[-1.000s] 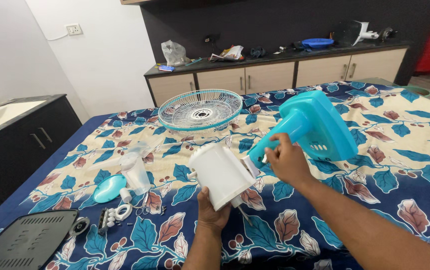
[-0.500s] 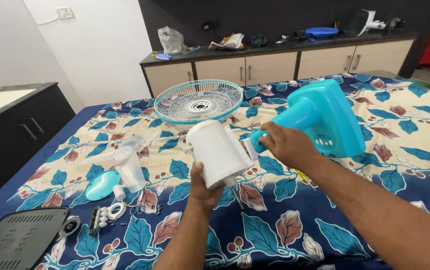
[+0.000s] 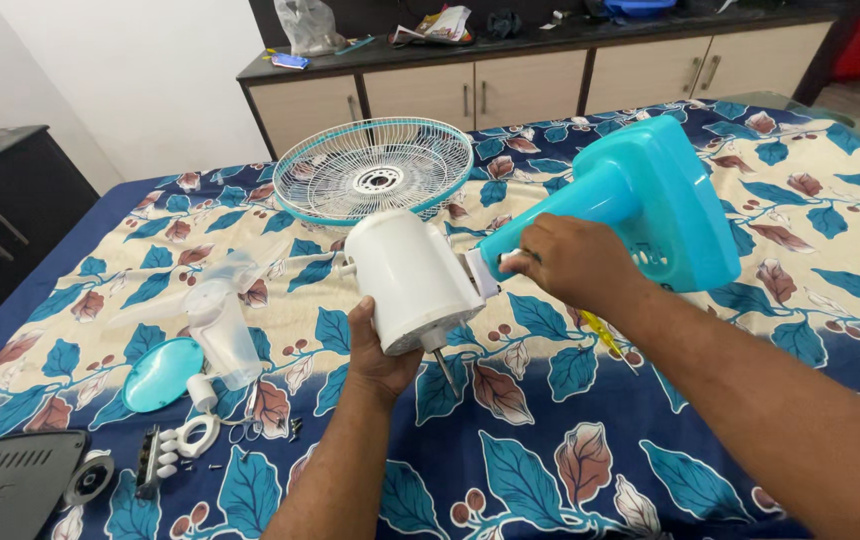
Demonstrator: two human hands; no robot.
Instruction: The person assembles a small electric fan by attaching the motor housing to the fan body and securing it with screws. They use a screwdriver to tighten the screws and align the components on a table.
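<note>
My left hand (image 3: 378, 352) grips from below a white cylindrical fan motor housing (image 3: 410, 275), whose metal shaft (image 3: 444, 366) points down toward me. My right hand (image 3: 572, 263) is closed around the neck of the turquoise fan stand (image 3: 650, 205), right where it joins the white housing. The stand's wide base tilts up and away to the right. Both are held just above a bed with a blue and cream leaf-print sheet (image 3: 550, 450).
A round wire fan guard (image 3: 374, 180) lies behind the housing. At left lie clear fan blades (image 3: 218, 318), a turquoise round cap (image 3: 158, 374), a white switch part (image 3: 176, 442), small screws (image 3: 294, 428) and a dark grille (image 3: 10, 485). A yellow-handled screwdriver (image 3: 602, 334) lies under my right wrist. Cabinets (image 3: 510, 85) stand behind.
The housing and stand have swung so the shaft now points down toward me. My right hand stays on the stand's neck. The view has moved closer over the bed.
</note>
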